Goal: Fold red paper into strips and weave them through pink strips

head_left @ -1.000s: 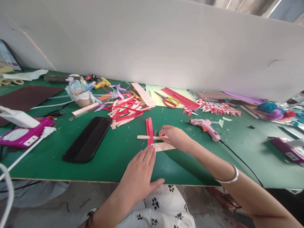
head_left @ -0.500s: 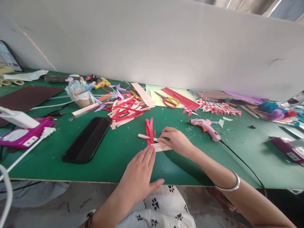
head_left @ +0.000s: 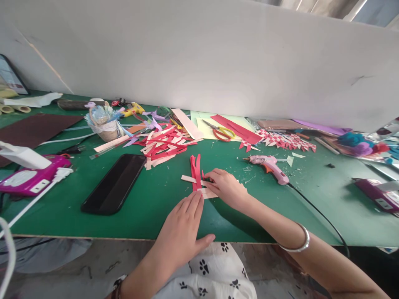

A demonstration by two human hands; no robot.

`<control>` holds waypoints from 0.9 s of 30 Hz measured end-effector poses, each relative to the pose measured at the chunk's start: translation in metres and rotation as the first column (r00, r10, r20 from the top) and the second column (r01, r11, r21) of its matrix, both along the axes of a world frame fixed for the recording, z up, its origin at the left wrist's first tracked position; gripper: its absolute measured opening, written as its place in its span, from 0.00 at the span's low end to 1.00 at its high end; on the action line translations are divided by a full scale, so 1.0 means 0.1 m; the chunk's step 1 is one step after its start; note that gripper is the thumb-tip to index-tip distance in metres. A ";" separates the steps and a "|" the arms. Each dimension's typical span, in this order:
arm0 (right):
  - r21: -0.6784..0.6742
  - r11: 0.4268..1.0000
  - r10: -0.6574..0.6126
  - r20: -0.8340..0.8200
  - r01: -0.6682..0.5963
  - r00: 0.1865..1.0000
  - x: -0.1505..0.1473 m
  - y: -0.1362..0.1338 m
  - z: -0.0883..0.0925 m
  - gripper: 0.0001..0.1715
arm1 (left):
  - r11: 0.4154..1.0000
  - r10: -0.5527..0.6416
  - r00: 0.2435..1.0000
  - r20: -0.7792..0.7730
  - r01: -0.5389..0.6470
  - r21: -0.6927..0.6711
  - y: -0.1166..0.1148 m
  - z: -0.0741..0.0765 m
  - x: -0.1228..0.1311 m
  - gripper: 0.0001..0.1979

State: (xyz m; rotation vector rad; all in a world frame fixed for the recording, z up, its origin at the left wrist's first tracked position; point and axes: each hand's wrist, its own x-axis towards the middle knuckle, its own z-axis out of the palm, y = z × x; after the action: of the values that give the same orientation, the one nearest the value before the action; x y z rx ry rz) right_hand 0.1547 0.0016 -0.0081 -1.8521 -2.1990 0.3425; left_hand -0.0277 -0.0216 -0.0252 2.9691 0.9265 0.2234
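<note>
Two red strips (head_left: 195,172) stand lengthwise on the green table, crossed by pale pink strips (head_left: 188,179). My left hand (head_left: 183,224) lies flat over the lower ends of the red strips, fingertips pressing them, thumb spread out to the right. My right hand (head_left: 227,187) is closed in a pinch on the pale pink strips, just right of the red ones; its fingertips partly hide them. A small red scrap (head_left: 203,175) lies beside the red strips. Beyond is a pile of red and pink strips (head_left: 165,143).
A black phone (head_left: 114,184) lies left of my hands. A pink glue gun (head_left: 269,165) with a black cable is at right. Scissors (head_left: 220,132), woven red-and-white pieces (head_left: 288,140) and a small basket (head_left: 107,126) are farther back. Purple power strips (head_left: 34,176) sit at the sides.
My right hand has shifted slightly left and down along the pale pink strips, covering more of their right part. My left hand stays in place.
</note>
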 end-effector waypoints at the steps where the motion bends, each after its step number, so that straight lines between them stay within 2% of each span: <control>1: 0.014 1.000 0.010 0.012 -0.010 1.000 -0.01 0.00 -0.01 0.09 | 1.000 -0.001 1.000 0.006 0.001 0.001 0.00 0.00 0.00 0.36; 8: 0.033 0.999 -0.003 0.068 0.001 0.998 -0.08 0.00 -0.03 0.07 | 1.000 -0.003 1.000 0.030 0.002 0.010 0.00 -0.04 -0.01 0.37; 14: -0.063 0.998 -0.015 -0.009 0.014 1.000 -0.07 0.06 0.01 0.05 | 1.000 0.003 1.000 0.019 -0.003 -0.004 0.00 -0.02 0.00 0.37; 18: -0.062 0.998 -0.004 -0.070 -0.001 0.998 -0.04 0.09 -0.03 0.05 | 1.000 -0.001 1.000 -0.016 0.001 -0.003 -0.01 0.00 0.01 0.38; 27: -0.053 0.999 0.006 0.035 -0.004 0.999 -0.08 0.09 0.00 0.08 | 1.000 0.000 1.000 -0.011 -0.001 -0.011 0.00 0.00 0.00 0.37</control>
State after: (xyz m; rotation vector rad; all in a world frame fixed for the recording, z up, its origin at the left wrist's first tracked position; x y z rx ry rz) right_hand 0.1467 0.0104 -0.0078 -1.8940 -2.2384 0.3750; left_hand -0.0278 -0.0220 -0.0256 2.9635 0.9267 0.2012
